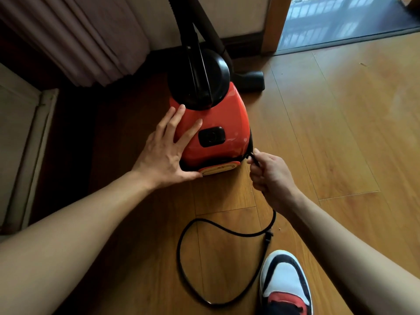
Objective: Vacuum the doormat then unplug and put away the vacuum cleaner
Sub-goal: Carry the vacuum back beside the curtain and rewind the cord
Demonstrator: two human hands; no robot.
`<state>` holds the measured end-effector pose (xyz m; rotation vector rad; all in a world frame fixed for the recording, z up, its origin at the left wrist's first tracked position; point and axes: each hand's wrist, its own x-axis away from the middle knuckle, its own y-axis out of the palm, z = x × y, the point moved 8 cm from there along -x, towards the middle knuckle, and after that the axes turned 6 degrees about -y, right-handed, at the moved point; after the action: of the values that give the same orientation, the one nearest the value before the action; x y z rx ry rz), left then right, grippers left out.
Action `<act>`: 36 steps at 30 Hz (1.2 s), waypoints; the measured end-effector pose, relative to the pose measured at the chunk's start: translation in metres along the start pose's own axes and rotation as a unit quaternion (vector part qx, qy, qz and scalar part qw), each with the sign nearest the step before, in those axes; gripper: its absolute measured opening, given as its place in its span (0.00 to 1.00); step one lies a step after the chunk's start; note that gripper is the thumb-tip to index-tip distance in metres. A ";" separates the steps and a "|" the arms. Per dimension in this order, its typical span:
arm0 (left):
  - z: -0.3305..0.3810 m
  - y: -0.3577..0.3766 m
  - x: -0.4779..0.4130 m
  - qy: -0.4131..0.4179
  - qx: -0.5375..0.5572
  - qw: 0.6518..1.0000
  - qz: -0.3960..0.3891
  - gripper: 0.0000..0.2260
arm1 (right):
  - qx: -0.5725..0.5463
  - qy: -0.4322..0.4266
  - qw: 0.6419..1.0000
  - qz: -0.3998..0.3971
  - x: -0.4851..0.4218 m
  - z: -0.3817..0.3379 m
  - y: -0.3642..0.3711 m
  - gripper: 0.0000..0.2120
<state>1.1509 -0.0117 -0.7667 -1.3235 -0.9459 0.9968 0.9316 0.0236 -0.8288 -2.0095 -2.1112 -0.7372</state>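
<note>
A red canister vacuum cleaner (218, 123) with a black top and handle stands on the wooden floor near the wall. My left hand (166, 153) lies flat on its red body with fingers spread, the thumb at its rear edge. My right hand (270, 176) pinches the black power cord (193, 223) just where it enters the vacuum's rear right corner. The cord runs from that hand in a loose loop across the floor, and its plug (268, 238) lies free on the boards. The black hose (204, 21) rises behind the body. The floor nozzle (251, 80) rests to the right.
A pleated curtain (79, 37) hangs at the upper left above dark floor. A doorway with a wooden frame (272, 23) opens at the upper right. My sneaker (286, 285) stands on the floor at the bottom right, beside the cord loop.
</note>
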 end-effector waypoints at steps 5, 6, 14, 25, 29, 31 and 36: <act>-0.005 -0.005 -0.001 -0.005 0.030 0.999 -0.015 0.51 | 0.033 0.013 0.999 -0.037 0.021 -0.014 0.045 0.14; -0.006 -0.006 -0.002 -0.002 0.030 0.999 -0.024 0.50 | 0.054 0.010 0.997 -0.050 0.025 -0.017 0.057 0.14; -0.015 -0.023 -0.009 0.005 0.021 0.994 -0.106 0.39 | -0.141 0.219 0.965 0.018 0.047 0.023 0.134 0.12; -0.011 -0.017 -0.008 -0.015 0.034 0.995 -0.088 0.34 | -0.359 0.186 0.887 0.224 0.030 0.022 0.055 0.18; -0.011 -0.018 -0.007 -0.017 0.026 0.996 -0.089 0.35 | -0.262 0.118 0.933 0.214 0.031 0.011 0.054 0.12; -0.011 -0.017 -0.007 -0.019 0.024 0.996 -0.088 0.36 | -0.225 0.095 0.948 0.203 0.034 0.010 0.059 0.13; -0.010 -0.019 -0.008 -0.021 0.027 0.996 -0.085 0.36 | -0.182 0.069 0.965 0.177 0.034 0.009 0.067 0.13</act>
<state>1.1590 -0.0220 -0.7483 -1.1607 -1.0370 0.9160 0.9948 0.0575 -0.8052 -2.3445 -1.5621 -1.2217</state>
